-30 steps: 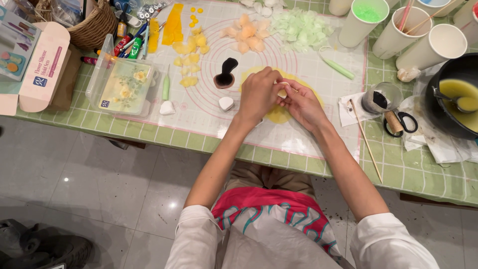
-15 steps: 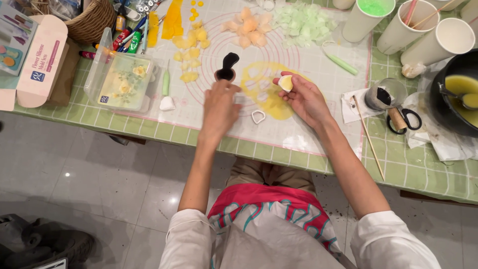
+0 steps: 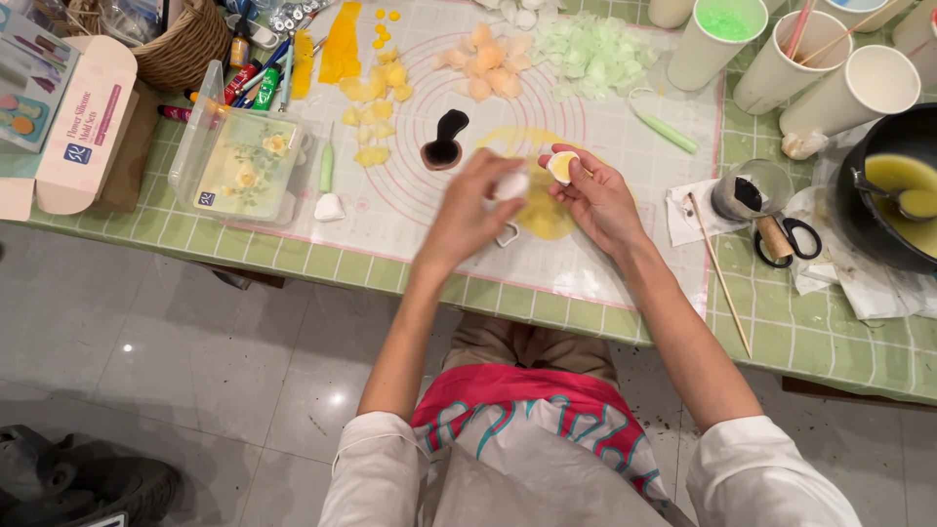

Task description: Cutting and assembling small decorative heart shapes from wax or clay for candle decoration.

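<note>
So half a second before this, the left hand (image 3: 468, 210) was down low near the front edge of the white silicone mat (image 3: 625, 234), away from the other one. Here it had come back up and in, fingers curled round a small white mould piece (image 3: 511, 184), held just off the mat and close beside the right hand (image 3: 595, 195). Couldn't tell how tight that pinch was, the thumb side was hidden.

The right hand had barely shifted. Its fingers were closed around a little white mould with yellow wax in it (image 3: 562, 166), open side tipped up, right above the yellow wax patch (image 3: 542, 210) on the mat. The two pieces were near each other but not touching.

A small clear ring cutter (image 3: 507, 234) lay on the mat just under the left hand. The black spoon-shaped mould (image 3: 444, 141) sat just left of the hands, and the yellow, peach and pale green petals were spread further back on the counter (image 3: 839, 342).
</note>
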